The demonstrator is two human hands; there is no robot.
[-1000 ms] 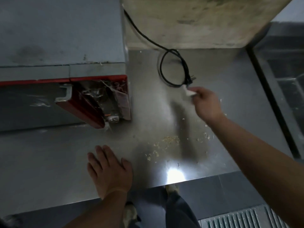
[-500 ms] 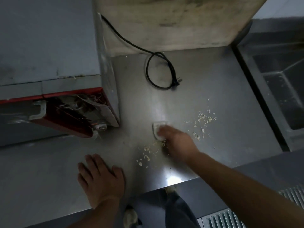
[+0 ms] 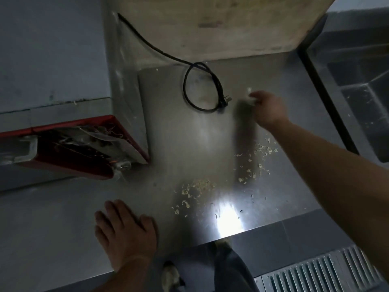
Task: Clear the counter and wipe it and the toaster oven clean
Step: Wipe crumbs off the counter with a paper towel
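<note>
Fingers of the right hand (image 3: 268,110) pinch a small white wipe (image 3: 251,97) at the far side of the steel counter (image 3: 63,228), near the black cord (image 3: 202,89); the left hand (image 3: 126,234) lies flat, fingers straight. Wiping seems in progress, and next the pale crumbs (image 3: 197,186) need sweeping together.

A single head-worn camera looks steeply down from above onto a steel counter (image 3: 63,218), close enough that both forearms reach in from the bottom edge (the wide lens bends the edges). The counter's near edge and floor (image 3: 294,239) fill the bottom; a wall (image 3: 231,24) sits at top.
</note>
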